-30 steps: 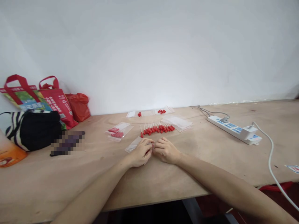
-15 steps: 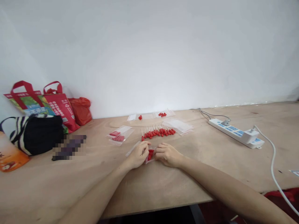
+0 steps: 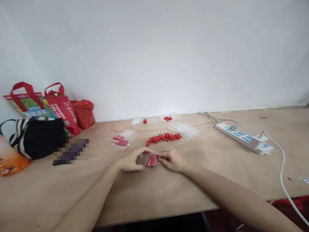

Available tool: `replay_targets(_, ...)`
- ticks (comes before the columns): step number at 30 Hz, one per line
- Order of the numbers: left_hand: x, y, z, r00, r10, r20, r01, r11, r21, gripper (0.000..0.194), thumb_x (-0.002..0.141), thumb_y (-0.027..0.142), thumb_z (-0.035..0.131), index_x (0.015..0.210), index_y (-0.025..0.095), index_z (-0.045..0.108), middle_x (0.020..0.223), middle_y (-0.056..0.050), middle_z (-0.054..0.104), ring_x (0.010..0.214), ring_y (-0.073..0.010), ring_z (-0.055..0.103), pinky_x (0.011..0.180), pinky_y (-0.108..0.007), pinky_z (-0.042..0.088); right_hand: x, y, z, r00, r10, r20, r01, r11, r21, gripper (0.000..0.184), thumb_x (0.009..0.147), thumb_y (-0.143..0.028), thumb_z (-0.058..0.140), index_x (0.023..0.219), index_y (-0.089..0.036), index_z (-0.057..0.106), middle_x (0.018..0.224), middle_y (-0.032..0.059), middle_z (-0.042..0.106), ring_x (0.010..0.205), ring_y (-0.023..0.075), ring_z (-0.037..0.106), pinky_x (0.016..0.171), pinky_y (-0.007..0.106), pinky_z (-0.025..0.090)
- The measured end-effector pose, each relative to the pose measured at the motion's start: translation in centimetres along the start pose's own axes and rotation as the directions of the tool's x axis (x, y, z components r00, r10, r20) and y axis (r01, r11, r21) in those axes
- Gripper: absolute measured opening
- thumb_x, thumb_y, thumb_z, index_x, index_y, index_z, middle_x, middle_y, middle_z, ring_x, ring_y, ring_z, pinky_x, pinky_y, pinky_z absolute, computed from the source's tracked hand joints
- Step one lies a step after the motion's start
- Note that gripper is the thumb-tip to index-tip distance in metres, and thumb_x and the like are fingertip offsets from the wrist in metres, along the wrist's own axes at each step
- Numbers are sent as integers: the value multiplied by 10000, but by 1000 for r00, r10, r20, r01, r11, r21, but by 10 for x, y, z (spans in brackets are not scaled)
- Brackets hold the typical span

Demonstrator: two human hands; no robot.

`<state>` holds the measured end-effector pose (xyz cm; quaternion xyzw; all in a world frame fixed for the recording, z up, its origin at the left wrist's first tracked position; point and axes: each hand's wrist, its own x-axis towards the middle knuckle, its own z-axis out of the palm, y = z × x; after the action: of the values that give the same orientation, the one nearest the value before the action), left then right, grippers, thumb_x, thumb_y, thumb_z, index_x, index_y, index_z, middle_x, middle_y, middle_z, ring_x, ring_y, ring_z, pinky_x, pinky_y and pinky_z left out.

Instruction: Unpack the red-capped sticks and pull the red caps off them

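Observation:
A small clear zip bag [image 3: 152, 159] with several red-tipped sticks in it lies on the table between my hands. Its right end is pinched between the thumb and fingers of my right hand [image 3: 172, 159]. My left hand [image 3: 133, 160] curves around the bag's left end, thumb and fingers apart; its fingertips are close to the upper edge, and I cannot tell whether they touch it. Just beyond, a row of loose red-tipped sticks [image 3: 164, 137] lies with the red ends toward me. Left of the row are filled clear bags [image 3: 122, 140] with red tips showing.
Flat clear bags [image 3: 185, 131] lie right of the row, and bags with small red pieces [image 3: 167, 118] lie by the wall. A white power strip [image 3: 243, 138] with a cable is at right. Shopping bags [image 3: 62, 109] and a black pouch [image 3: 44, 138] stand at left.
My left hand has opened and moved left off the bag, uncovering the sticks inside. The bag now lies flatter, while my right hand stays at its right end.

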<state>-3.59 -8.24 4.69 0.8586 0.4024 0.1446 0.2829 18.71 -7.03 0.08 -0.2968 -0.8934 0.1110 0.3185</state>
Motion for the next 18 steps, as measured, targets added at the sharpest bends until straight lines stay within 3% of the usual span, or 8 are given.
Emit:
replay_targets(3, -1, -5, 2, 998, -28, -50, 28, 999, 16, 548, 592, 180, 595, 1121, 210, 454, 1118, -44, 517, 994, -197, 488, 863, -320, 387, 1, -1, -2, 999, 41, 20, -41, 998, 38, 301, 764, -287, 545, 1057, -235, 583, 731, 10, 614, 695, 137, 542, 637, 230, 373)
replay_targets(8, 6, -8, 16, 987, -50, -152, 46, 998, -32, 390, 635, 257, 598, 1007, 162, 530, 938, -36, 587, 843, -176, 545, 759, -292, 431, 1, -5, -8, 993, 40, 115, -55, 990, 129, 446, 734, -372, 580, 1155, -240, 513, 725, -7, 614, 650, 119, 545, 619, 217, 353)
replay_targets(15, 9, -9, 22, 975, -64, -211, 64, 998, -5, 341, 647, 287, 609, 960, 162, 555, 883, -30, 600, 777, -159, 540, 698, -271, 432, 7, -17, 3, 999, 43, -17, -45, 983, -177, 261, 750, -407, 545, 951, -259, 623, 826, 26, 634, 690, 129, 537, 649, 264, 259)
replay_targets(18, 9, -10, 21, 977, -76, -200, 77, 997, -2, 357, 629, 280, 632, 963, 177, 556, 923, -29, 591, 830, -172, 534, 739, -291, 427, 10, -16, 9, 1000, 0, -5, -1, 965, -261, 181, 778, -336, 518, 871, -237, 638, 798, 25, 634, 670, 116, 527, 621, 265, 227)
